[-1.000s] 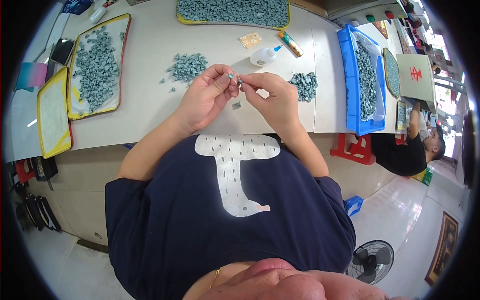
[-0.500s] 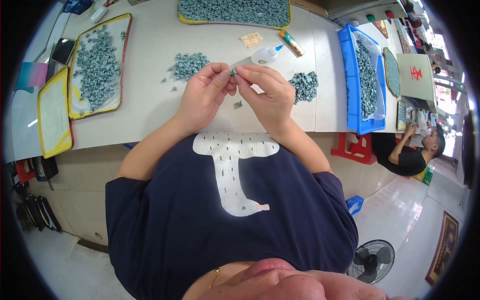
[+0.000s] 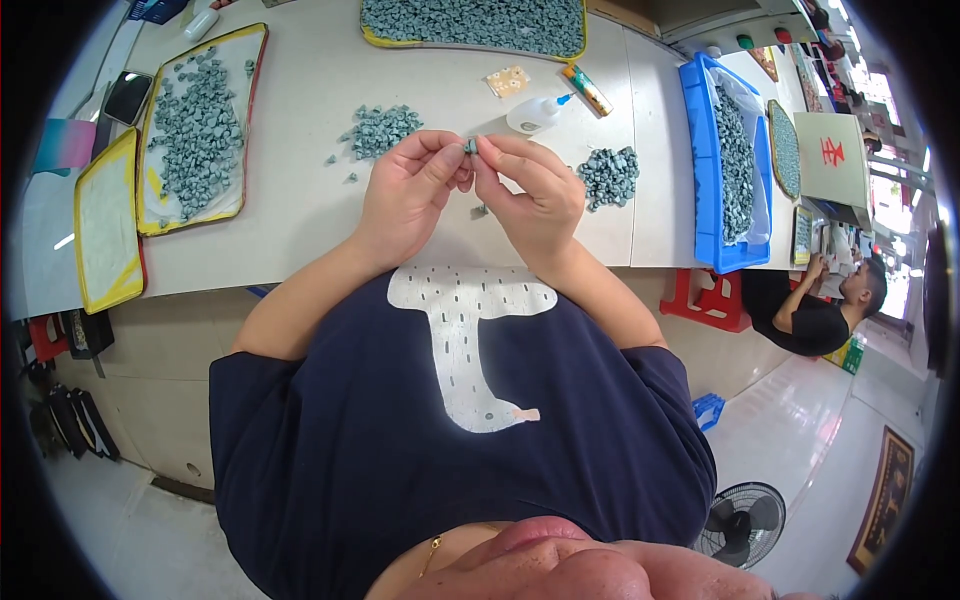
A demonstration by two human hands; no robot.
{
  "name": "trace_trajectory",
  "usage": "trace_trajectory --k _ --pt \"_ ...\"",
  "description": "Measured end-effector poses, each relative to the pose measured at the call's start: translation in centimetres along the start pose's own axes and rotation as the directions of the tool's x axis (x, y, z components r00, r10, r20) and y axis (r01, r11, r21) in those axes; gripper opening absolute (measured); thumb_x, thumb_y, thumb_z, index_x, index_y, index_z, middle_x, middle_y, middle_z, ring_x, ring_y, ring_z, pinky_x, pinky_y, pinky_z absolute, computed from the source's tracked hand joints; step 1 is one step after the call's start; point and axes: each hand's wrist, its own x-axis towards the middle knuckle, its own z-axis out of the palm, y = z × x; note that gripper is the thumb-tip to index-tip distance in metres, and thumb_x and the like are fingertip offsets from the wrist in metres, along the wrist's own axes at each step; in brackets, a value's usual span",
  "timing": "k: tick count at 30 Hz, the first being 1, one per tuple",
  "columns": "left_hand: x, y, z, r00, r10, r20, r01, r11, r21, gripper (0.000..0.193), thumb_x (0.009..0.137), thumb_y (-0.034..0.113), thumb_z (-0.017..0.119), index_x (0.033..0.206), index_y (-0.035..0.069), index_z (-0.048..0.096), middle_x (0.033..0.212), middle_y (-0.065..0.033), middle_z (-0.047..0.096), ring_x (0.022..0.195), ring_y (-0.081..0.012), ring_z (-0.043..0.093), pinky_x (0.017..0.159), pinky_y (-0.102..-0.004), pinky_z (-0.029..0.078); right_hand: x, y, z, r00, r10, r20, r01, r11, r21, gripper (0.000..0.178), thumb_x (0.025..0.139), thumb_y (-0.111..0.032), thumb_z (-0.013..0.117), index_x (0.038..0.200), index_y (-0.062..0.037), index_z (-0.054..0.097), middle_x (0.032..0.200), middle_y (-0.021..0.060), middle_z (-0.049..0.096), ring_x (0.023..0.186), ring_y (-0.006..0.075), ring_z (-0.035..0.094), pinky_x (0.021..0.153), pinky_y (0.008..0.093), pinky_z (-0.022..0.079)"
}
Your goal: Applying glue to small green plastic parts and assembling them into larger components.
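Left hand (image 3: 408,195) and right hand (image 3: 532,195) meet above the white table (image 3: 300,110), fingertips jointly pinching one small grey-green moulded piece (image 3: 470,146).

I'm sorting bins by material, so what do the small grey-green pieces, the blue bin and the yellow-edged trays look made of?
The small piece pinched between the left hand and right hand, like the piles, looks like matte moulded plastic or rubber; too small to be sure. The blue bin looks like rigid glossy plastic, with smooth walls. The yellow-edged trays seem soft, perhaps fabric-bound.
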Motion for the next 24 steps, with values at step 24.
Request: trace_trajectory --k 24 --pt "0.2 0.5 2.9 0.645 0.467 0.605 -0.662 -0.055 0.747 0.018 0.075 -0.007 0.068 0.091 -0.001 0.062 0.083 -0.0106 0.062 0.073 -0.0253 0.06 0.065 -0.0314 0.049 -1.4 1.0 -4.0 0.986 -0.057 0.157 0.061 0.998 -0.018 0.025 0.071 0.009 0.07 0.094 -0.0009 0.071 0.09 0.0114 0.069 0.074 0.0185 0.066 0.059 0.0251 0.052"
